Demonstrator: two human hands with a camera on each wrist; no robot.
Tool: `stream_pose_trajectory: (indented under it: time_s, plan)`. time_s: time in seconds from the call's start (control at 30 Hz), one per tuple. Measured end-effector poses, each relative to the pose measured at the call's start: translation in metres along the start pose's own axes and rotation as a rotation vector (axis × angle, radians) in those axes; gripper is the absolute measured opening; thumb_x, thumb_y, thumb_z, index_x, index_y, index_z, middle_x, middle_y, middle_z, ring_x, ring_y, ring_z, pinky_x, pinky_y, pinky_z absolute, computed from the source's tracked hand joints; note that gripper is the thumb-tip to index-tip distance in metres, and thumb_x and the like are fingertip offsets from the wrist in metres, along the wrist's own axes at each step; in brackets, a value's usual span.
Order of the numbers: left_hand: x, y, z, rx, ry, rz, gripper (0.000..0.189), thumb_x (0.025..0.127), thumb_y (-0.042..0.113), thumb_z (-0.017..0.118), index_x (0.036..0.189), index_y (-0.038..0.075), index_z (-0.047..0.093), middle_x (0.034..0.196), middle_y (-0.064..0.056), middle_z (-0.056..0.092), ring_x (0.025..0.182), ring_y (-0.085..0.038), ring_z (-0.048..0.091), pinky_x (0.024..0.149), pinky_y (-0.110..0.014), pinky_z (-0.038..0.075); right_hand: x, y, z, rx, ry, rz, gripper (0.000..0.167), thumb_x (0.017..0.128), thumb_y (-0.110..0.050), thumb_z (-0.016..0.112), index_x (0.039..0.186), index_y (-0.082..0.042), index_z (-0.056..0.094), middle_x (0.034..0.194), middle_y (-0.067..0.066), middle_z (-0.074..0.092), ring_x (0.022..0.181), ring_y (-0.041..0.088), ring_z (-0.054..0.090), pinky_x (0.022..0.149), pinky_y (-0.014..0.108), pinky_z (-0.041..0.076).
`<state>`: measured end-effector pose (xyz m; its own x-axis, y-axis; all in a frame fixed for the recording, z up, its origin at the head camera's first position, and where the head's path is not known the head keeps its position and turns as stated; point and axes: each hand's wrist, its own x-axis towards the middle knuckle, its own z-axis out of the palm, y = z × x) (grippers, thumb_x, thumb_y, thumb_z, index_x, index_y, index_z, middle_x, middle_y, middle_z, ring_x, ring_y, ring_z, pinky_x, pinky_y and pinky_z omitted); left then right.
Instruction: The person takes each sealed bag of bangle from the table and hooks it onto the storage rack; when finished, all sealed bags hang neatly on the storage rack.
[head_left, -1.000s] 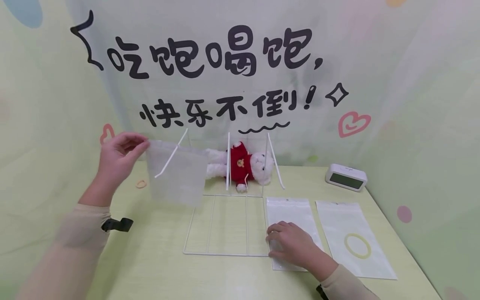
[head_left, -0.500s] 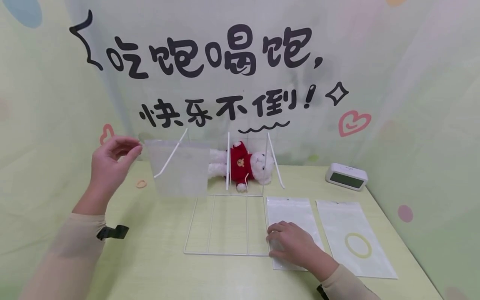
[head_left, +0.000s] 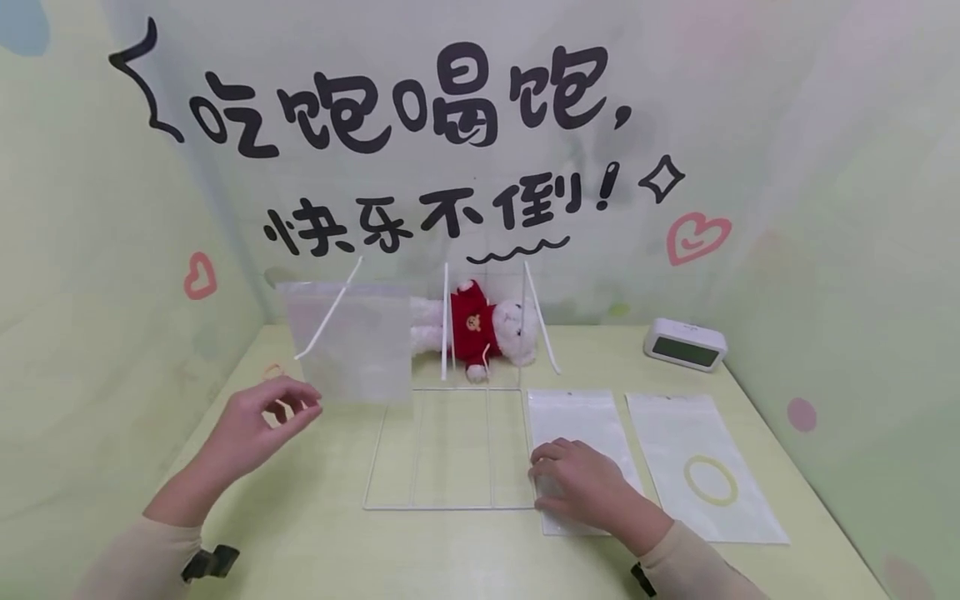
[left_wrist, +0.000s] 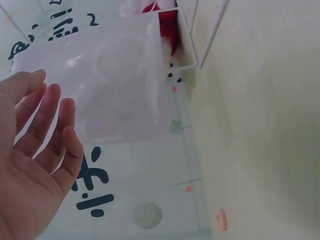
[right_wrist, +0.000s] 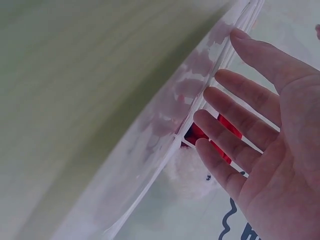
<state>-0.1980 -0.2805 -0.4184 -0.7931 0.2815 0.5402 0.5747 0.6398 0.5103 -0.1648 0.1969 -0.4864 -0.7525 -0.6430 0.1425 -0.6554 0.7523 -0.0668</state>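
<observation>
A translucent zip bag (head_left: 367,346) hangs from the left prong of a white wire rack (head_left: 442,508). Just below the bag's lower left corner is my left hand (head_left: 262,425), its fingers loosely bent and holding nothing. In the left wrist view a faint ring shape shows in the hanging bag (left_wrist: 120,105). My right hand (head_left: 588,492) rests at the rack's right base edge, over a flat zip bag (head_left: 592,417). Its fingers (right_wrist: 240,120) look relaxed in the right wrist view. A second flat bag (head_left: 675,425) lies farther right, with a yellow ring (head_left: 711,481) showing on it.
Behind the rack a white plush toy (head_left: 513,329) in a red top lies on its side. A white digital clock (head_left: 686,343) stands at the back right of the table (head_left: 450,558). A small orange band (left_wrist: 221,220) lies at the left.
My left hand has let go of the bag's top corner and dropped below it; the bag now hangs from the left prong. The right hand stays put. The head view has shifted slightly.
</observation>
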Motion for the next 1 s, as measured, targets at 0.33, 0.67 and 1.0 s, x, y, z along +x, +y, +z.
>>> stream_pose_trajectory:
  time_s: [0.33, 0.67, 1.0]
  plan:
    - [-0.028, -0.009, 0.043, 0.013, -0.25, 0.038, 0.032, 0.083, 0.013, 0.086, 0.107, 0.028, 0.072, 0.103, 0.012, 0.073, 0.084, -0.008, 0.066, 0.065, -0.024, 0.057, 0.001, -0.001, -0.001, 0.011, -0.018, 0.006, 0.03, 0.083, -0.036, 0.084, 0.106, -0.018, 0.078, 0.118, -0.002, 0.073, 0.111, 0.02, 0.066, 0.097, 0.04, 0.057]
    - [-0.051, -0.009, 0.07, 0.148, -0.405, 0.079, 0.032, 0.081, 0.033, 0.088, 0.109, 0.025, 0.075, 0.113, 0.016, 0.069, 0.102, -0.013, 0.065, 0.085, -0.036, 0.06, 0.0, -0.002, 0.0, -0.008, -0.003, 0.013, 0.031, 0.082, -0.037, 0.085, 0.106, -0.018, 0.078, 0.118, -0.002, 0.073, 0.112, 0.02, 0.066, 0.102, 0.041, 0.055]
    - [-0.061, -0.01, 0.083, 0.29, -0.35, 0.155, 0.04, 0.072, 0.036, 0.092, 0.107, 0.024, 0.078, 0.126, 0.01, 0.069, 0.111, -0.015, 0.064, 0.091, -0.04, 0.061, 0.001, 0.0, 0.001, 0.004, -0.003, 0.016, 0.03, 0.082, -0.037, 0.085, 0.105, -0.018, 0.079, 0.119, -0.003, 0.073, 0.112, 0.019, 0.066, 0.101, 0.04, 0.056]
